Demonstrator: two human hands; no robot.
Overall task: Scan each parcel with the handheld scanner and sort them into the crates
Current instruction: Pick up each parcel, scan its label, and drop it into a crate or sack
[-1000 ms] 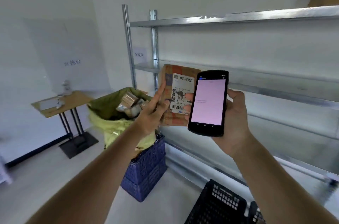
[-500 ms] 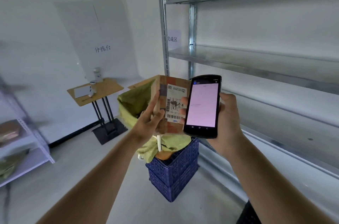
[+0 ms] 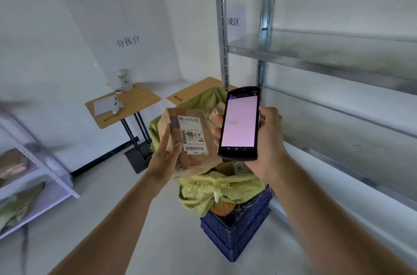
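Since the frames before, the view has swung left and down: the blue crate now sits directly below the hands, and a white shelf unit has come into view far left of it. The parcel is lowered and tilted, label up, above the crate. The left hand grips the parcel's left edge, thumb on the label's corner. The right hand holds the handheld scanner upright, fingers curled round its back, just right of the parcel and touching its edge; the screen glows pale pink. A yellow-green sack of parcels fills the crate. Behind the crate stand two wooden-topped tables; right of it, a steel rack. Pale floor and white walls with two paper signs.
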